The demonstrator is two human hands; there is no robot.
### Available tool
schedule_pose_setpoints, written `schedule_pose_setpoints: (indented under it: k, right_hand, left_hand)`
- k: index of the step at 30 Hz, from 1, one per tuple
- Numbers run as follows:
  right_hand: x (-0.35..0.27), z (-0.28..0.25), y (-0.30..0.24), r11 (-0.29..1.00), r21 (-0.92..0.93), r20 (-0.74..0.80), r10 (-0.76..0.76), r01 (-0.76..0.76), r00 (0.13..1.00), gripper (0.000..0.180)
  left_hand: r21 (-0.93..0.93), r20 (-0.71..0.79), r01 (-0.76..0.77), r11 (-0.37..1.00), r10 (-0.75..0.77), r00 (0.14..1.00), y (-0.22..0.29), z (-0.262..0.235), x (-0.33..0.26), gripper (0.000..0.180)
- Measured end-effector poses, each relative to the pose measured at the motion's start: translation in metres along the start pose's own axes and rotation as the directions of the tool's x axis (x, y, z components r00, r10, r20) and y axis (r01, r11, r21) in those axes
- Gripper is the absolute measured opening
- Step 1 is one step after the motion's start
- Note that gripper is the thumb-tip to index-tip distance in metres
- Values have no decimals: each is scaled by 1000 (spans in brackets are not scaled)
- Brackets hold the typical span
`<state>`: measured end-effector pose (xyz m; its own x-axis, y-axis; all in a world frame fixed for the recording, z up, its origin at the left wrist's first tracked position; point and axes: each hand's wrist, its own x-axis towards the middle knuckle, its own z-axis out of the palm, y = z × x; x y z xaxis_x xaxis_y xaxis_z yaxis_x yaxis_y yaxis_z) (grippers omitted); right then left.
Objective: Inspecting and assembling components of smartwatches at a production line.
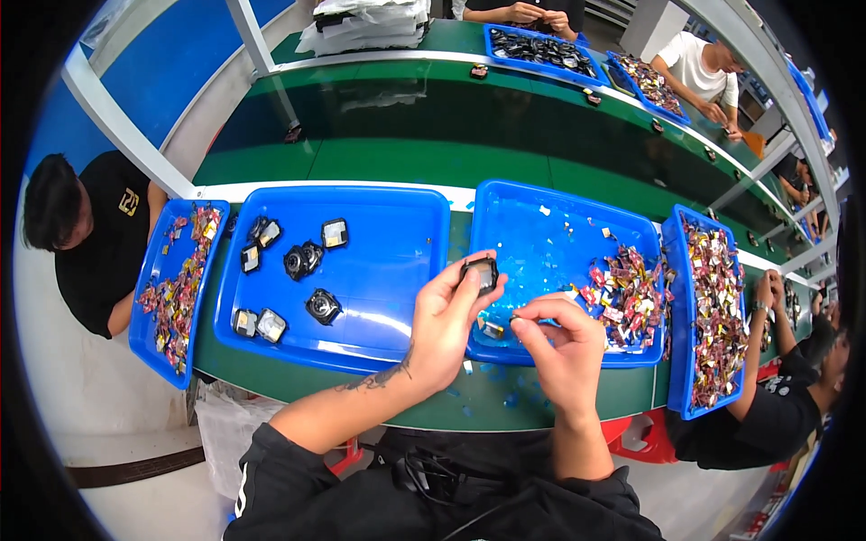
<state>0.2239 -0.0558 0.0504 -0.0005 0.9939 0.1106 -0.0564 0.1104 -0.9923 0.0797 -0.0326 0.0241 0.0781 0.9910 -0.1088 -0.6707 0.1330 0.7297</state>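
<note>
My left hand point(440, 320) is closed around a black square casing point(487, 273) that looks like a watch case, with a grey face showing. Beside it, to the right, my right hand point(570, 352) pinches a small dark piece point(516, 319) between thumb and fingertips, too small to name. Both hands are over the near left part of a blue tray point(510, 203). That tray holds a heap of small pink, white and yellow parts point(630, 293) at its right, plus scattered bits of blue film. Several similar black casings point(322, 307) lie in the blue tray point(388, 261) to the left.
Narrow blue trays of small parts stand at the far left point(167, 347) and right point(687, 361). Beyond a white ledge runs a green conveyor belt point(379, 153) carrying scattered parts. Co-workers sit at the left point(113, 239), right point(776, 415) and far side point(699, 72). White frame posts point(126, 126) rise nearby.
</note>
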Motion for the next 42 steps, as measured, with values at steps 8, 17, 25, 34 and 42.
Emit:
schedule_pose_setpoints:
  k: [8, 17, 25, 34, 42]
  right_hand:
    - [11, 7, 1, 947, -280, -48, -174, 154, 984, 14]
    - [11, 4, -27, 769, -573, -9, -351, 283, 936, 14]
    - [12, 3, -30, 764, -568, -4, -374, 305, 928, 15]
    - [11, 1, -36, 768, -581, 17, -320, 270, 947, 11]
    - [8, -6, -50, 784, -586, 8, -250, 208, 968, 29]
  left_hand:
    - [315, 108, -35, 948, 1, 994, 14, 5, -3, 30]
    - [291, 312, -57, 955, -39, 949, 16, 2, -4, 35]
    - [343, 322, -49, 938, -68, 944, 15, 5, -7, 35]
    - [349, 342, -88, 933, -39, 939, 11, 1, -9, 36]
    - [428, 420, -179, 886, -20, 907, 19, 2, -14, 36]
